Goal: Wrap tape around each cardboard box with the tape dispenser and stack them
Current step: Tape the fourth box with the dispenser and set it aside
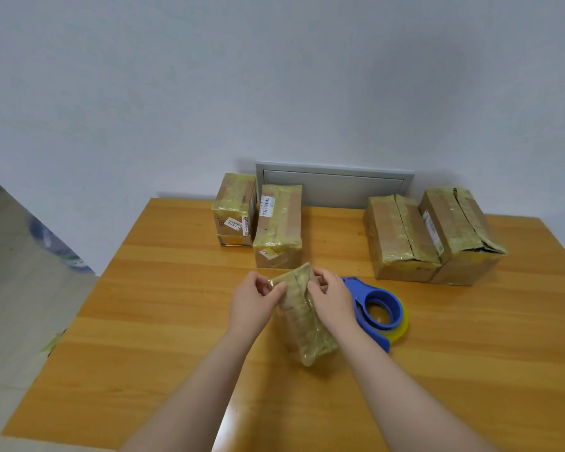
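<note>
Gripping the small tape-wrapped box with your left hand and right hand on the worktop, tape dispenser lying just beside it; four taped boxes stand behind, so stacking appears largely still to do.

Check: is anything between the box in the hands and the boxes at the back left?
Nothing visible. The held box is just in front of the nearer back-left box, with only bare table between. The tape dispenser lies off to the right.
</note>
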